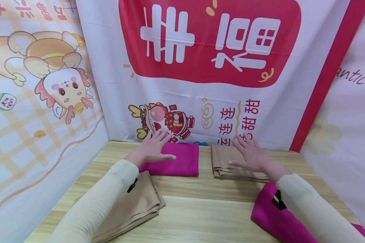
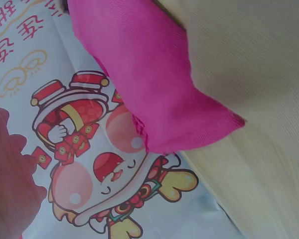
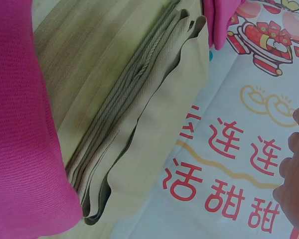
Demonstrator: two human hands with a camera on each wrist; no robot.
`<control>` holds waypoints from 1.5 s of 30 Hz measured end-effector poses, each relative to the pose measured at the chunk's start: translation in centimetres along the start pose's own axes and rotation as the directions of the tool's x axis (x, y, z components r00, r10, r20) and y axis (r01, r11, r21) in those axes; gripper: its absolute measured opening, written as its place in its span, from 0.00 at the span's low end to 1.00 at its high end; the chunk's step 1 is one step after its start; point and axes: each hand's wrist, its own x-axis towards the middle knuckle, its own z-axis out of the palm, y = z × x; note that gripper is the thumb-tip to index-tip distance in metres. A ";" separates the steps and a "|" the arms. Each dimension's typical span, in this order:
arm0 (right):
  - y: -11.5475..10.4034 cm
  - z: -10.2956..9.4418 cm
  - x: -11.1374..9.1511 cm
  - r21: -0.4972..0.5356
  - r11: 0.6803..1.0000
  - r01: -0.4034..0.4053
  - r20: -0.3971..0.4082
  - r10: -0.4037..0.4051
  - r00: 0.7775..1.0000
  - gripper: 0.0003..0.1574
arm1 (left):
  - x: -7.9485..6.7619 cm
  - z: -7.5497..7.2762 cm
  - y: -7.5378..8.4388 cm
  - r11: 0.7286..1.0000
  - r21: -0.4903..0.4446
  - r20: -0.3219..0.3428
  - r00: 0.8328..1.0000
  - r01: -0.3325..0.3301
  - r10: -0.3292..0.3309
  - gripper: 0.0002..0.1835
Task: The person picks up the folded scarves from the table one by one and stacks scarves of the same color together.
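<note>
Magenta folded cloth (image 1: pixel 176 158) sits at the back of the desk (image 1: pixel 200 202) with my left hand (image 1: pixel 153 148) flat on it, fingers straight, so the grip isn't closed on anything. Same deal for my right hand (image 1: pixel 250 153), spread flat on the tan folded cloth (image 1: pixel 222 162) just beside it. Both look neatly folded and placed near the banner wall (image 1: pixel 200 111), so I'd say those two are done. Nearer me, a tan stack (image 1: pixel 140 202) and another magenta piece (image 1: pixel 270 212) lie under my sleeves, probably still left to handle.
</note>
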 end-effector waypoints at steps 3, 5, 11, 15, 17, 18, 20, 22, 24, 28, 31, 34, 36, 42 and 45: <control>-0.1 -0.1 -0.3 0.005 1.000 0.007 -0.009 -0.007 1.000 0.61 | 0.0 -0.2 0.5 1.000 -0.006 -0.012 1.000 -0.011 0.011 0.57; -0.3 -0.4 -0.6 0.006 1.000 0.005 -0.006 -0.004 1.000 0.60 | 0.0 -0.4 0.8 1.000 -0.006 -0.018 1.000 -0.020 0.020 0.57; -0.6 -1.2 -1.5 0.000 1.000 -0.003 0.000 0.003 1.000 0.60 | 0.1 -0.6 1.8 0.999 0.010 -0.024 0.999 -0.042 0.043 0.57; -0.4 -1.4 -2.1 0.018 1.000 0.000 -0.022 0.000 1.000 0.59 | 0.2 -0.6 2.6 0.998 -0.017 -0.046 0.997 -0.056 0.055 0.55; -0.3 -1.5 -2.5 0.037 0.999 0.001 -0.033 0.000 0.999 0.58 | 0.2 -0.6 2.9 0.997 -0.032 -0.063 0.996 -0.066 0.064 0.55; -0.2 -1.6 -2.7 0.048 0.999 -0.002 -0.036 0.003 0.999 0.58 | 0.3 -0.6 3.1 0.997 -0.041 -0.073 0.995 -0.071 0.068 0.54; -0.1 -1.7 -3.1 0.063 0.998 -0.009 -0.036 0.011 0.999 0.57 | 0.4 -0.5 3.4 0.995 -0.048 -0.090 0.993 -0.084 0.079 0.54; 0.0 -1.9 -3.5 0.080 0.997 -0.019 -0.035 0.022 0.999 0.57 | 0.6 -0.4 3.7 0.994 -0.048 -0.111 0.989 -0.102 0.096 0.53; 0.2 -2.0 -4.0 0.087 0.996 -0.029 -0.032 0.032 0.999 0.57 | 0.7 -0.4 4.1 0.992 -0.047 -0.133 0.985 -0.119 0.112 0.53; 0.5 -2.5 -4.8 0.084 0.996 -0.034 -0.045 0.038 0.998 0.58 | 1.0 -0.4 4.7 0.987 -0.045 -0.173 0.974 -0.153 0.143 0.52; 0.8 -2.7 -5.5 0.084 0.996 -0.043 -0.059 0.048 0.997 0.59 | 1.2 -0.3 5.3 0.984 -0.057 -0.192 0.969 -0.169 0.156 0.52; 1.3 -2.8 -6.4 0.085 0.995 -0.052 -0.084 0.060 0.995 0.58 | 1.5 0.0 5.8 0.979 -0.068 -0.213 0.961 -0.193 0.175 0.52; 1.6 -2.9 -7.1 0.090 0.995 -0.046 -0.118 0.056 0.991 0.56 | 1.7 0.3 6.2 0.974 -0.066 -0.235 0.952 -0.217 0.196 0.51; 2.6 -3.3 -9.1 0.045 0.998 -0.032 -0.228 0.041 0.973 0.52 | 2.2 0.9 7.7 0.961 -0.093 -0.279 0.934 -0.259 0.225 0.49; 3.2 -3.4 -10.1 0.054 0.997 -0.062 -0.234 0.073 0.970 0.52 | 2.5 1.0 8.8 0.960 -0.103 -0.269 0.937 -0.259 0.223 0.49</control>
